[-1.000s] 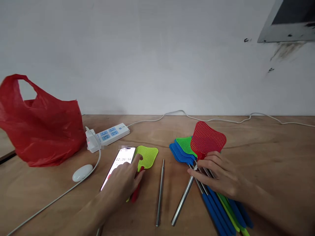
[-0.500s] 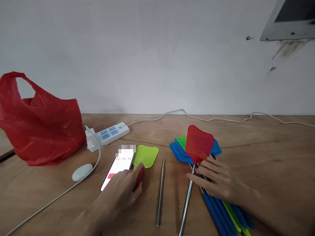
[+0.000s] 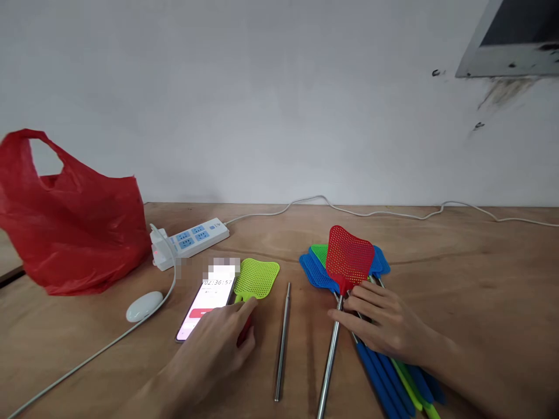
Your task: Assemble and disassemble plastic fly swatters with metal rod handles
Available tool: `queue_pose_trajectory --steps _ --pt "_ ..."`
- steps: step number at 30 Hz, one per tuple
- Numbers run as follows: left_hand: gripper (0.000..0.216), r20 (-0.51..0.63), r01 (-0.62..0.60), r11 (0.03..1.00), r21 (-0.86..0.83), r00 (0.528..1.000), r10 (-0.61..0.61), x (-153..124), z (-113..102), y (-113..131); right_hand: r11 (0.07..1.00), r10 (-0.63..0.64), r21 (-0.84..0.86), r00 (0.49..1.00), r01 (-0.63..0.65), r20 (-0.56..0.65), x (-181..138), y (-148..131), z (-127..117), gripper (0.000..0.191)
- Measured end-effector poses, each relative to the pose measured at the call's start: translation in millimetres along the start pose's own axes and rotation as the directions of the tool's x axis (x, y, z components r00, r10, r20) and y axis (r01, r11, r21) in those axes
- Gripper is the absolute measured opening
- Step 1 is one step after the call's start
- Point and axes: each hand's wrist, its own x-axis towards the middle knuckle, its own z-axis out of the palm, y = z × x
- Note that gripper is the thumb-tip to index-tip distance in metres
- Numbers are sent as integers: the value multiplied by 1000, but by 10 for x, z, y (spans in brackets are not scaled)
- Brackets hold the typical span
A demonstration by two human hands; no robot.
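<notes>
1. My right hand [image 3: 384, 317] pinches the red perforated swatter [image 3: 349, 256] at its neck, by the silver metal rod [image 3: 329, 366], over blue mesh swatters [image 3: 315, 271]
2. My left hand [image 3: 216, 337] curls over a mostly hidden red piece [image 3: 245, 331]; whether gripping, I cannot tell
3. I judge this as steadying; next calls for firm fingers

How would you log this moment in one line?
left hand: gripping red handle, partly hidden | right hand: holding red swatter near its neck | metal rod: lying between hands | phone: screen lit

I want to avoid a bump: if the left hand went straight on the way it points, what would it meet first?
The left hand would likely meet the lime swatter first; depth is unclear, so they may already touch.
</notes>
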Motion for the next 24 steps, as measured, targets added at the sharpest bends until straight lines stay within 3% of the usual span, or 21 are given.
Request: queue_pose_trajectory --steps 4,11,14,16,19,22,24 --pt "17 -42 95 993 76 995 -92 26 -25 -29 1000 5 3 1000 -5 9 17 -8 -17 30" --pt "13 -13 116 985 131 993 -115 17 -73 -68 999 34 -7 999 -34 11 26 -22 -20 33" --pt "15 -30 139 980 145 990 -136 5 -111 -33 982 141 128 990 -139 -7 46 -76 -19 31" --pt "17 -64 132 981 145 990 -124 2 -130 -6 911 290 305 957 -277 4 69 -134 -28 30" --pt "19 -127 73 992 104 990 -59 2 -139 28 648 536 563 833 -512 141 108 -216 -46 20" --pt "17 -167 -20 1000 -3 986 19 5 -143 53 179 666 729 627 -661 405 139 -244 -45 7" --pt "14 -213 -73 993 -95 976 51 19 -149 62 -133 667 762 511 -634 542 161 -231 -38 20"
